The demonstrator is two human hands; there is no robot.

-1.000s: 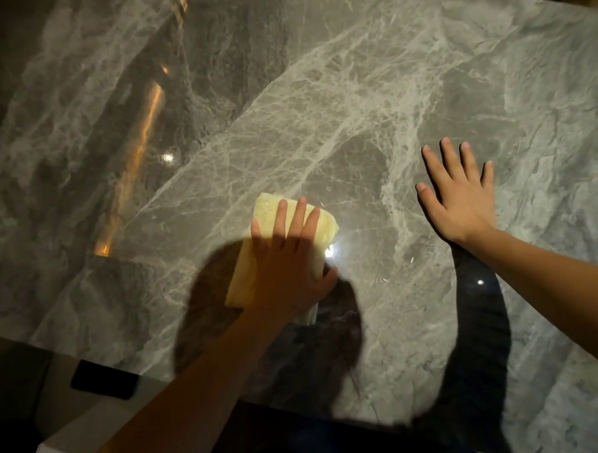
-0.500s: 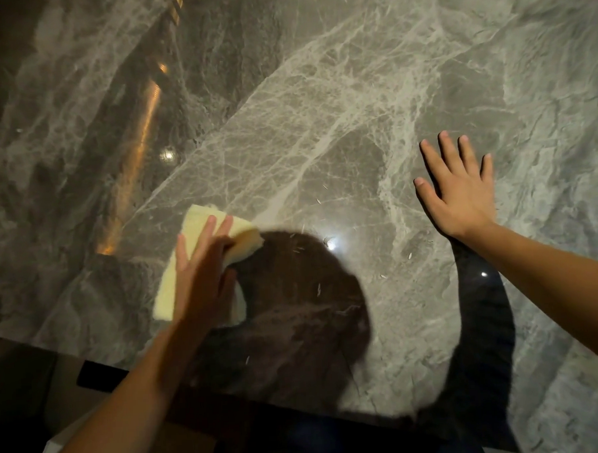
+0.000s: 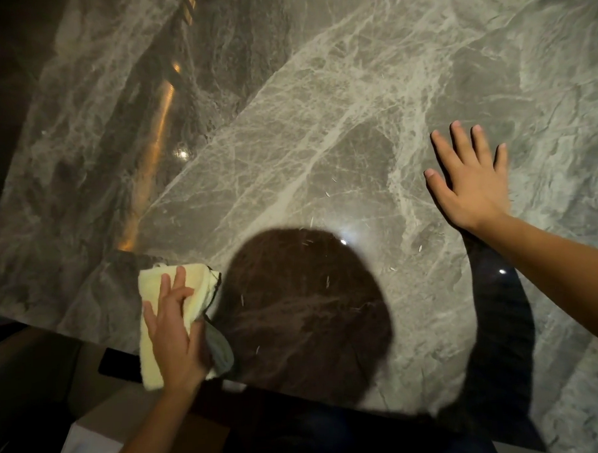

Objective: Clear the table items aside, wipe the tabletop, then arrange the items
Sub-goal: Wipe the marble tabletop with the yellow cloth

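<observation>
left hand (image 3: pixel 175 338) flat, pressing cloth (image 3: pixel 150 294) (near table edge) | right hand (image 3: pixel 471 184) splayed on tabletop (image 3: pixel 320 122)

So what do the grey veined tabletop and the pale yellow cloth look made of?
Grey veined tabletop: looks like polished marble or a marble-look slab; pale branching veins, mirror-like light reflections. Real stone or print, I cannot tell.
Pale yellow cloth: soft matt fabric, perhaps microfibre; it folds and bunches limply under the left hand.
</observation>
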